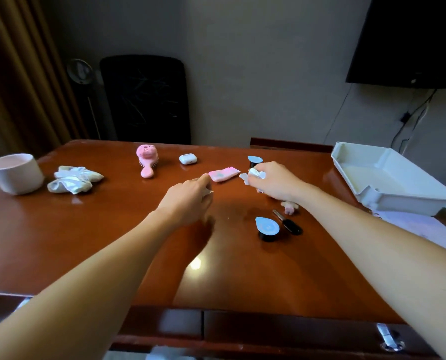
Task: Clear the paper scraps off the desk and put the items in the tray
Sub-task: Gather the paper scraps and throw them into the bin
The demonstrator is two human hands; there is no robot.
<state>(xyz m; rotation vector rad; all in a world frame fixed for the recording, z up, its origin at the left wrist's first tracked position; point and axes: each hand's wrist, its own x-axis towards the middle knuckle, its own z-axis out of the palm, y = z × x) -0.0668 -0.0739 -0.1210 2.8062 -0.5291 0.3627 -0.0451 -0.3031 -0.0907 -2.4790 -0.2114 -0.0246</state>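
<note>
Right grip [276,183] clutches crumpled white paper scraps [255,175]; left grip [188,201], pinching a small white scrap [209,193], touches the pink folded packet [223,174]. Best shed scraps before loading the white plastic tray [398,202].

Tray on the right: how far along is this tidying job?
Barely begun. The tray holds nothing. The right hand grips paper scraps; the left hand pinches a small scrap. Left on the desk: hairbrush, earbud case, pink packet, near pod, key, cloth bundle.
</note>
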